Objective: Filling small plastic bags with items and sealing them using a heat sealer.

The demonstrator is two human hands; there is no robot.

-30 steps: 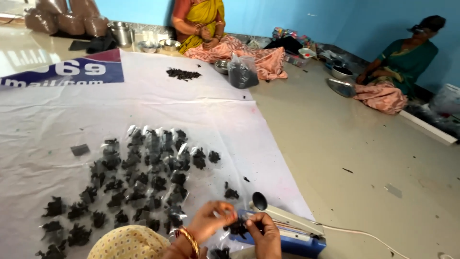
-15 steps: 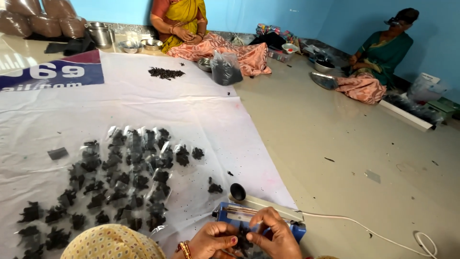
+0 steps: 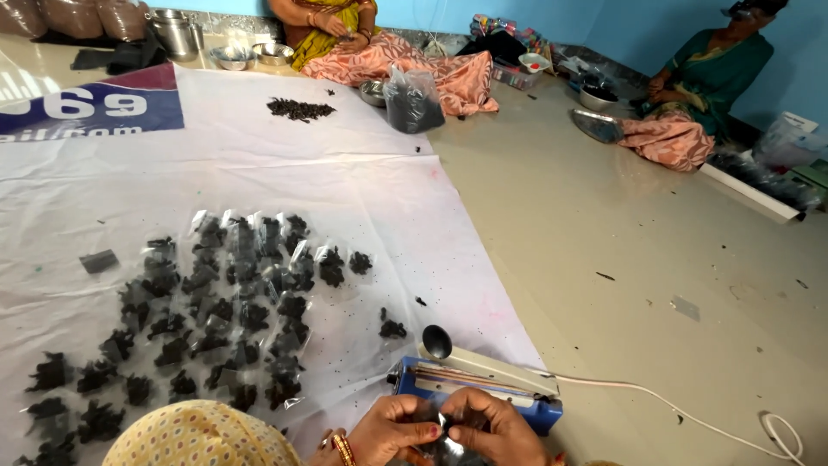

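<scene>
Since a second ago my view has tipped down and drawn closer to the blue heat sealer with the cream lever arm [image 3: 479,380], so that it now sits fully in view just above my hands, where earlier only its end showed at the bottom edge. My hands have come together too: before, my left hand reached out toward the sealer's near end with the right one lower beside it; now both are bunched side by side right in front of the sealer's blue base.

My left hand [image 3: 392,429] is curled, fingers folded in and thumb pressed toward the right hand, pinching the top of a small clear plastic pouch of dark dried bits [image 3: 448,438]. My right hand [image 3: 493,425] is closed the same way on the other side of that pouch, its fingertips meeting the left ones over it. The pouch hangs between both hands, just below the sealer and touching neither its arm nor its base as far as I can see; most of it is hidden by my fingers.

Left of the sealer, the spread of filled clear pouches [image 3: 226,298] lies on the white plastic sheet [image 3: 259,173], with one lone pouch [image 3: 392,328] nearest the sealer's black knob [image 3: 436,342]. A white cord [image 3: 673,401] runs right from the sealer across the floor.
</scene>
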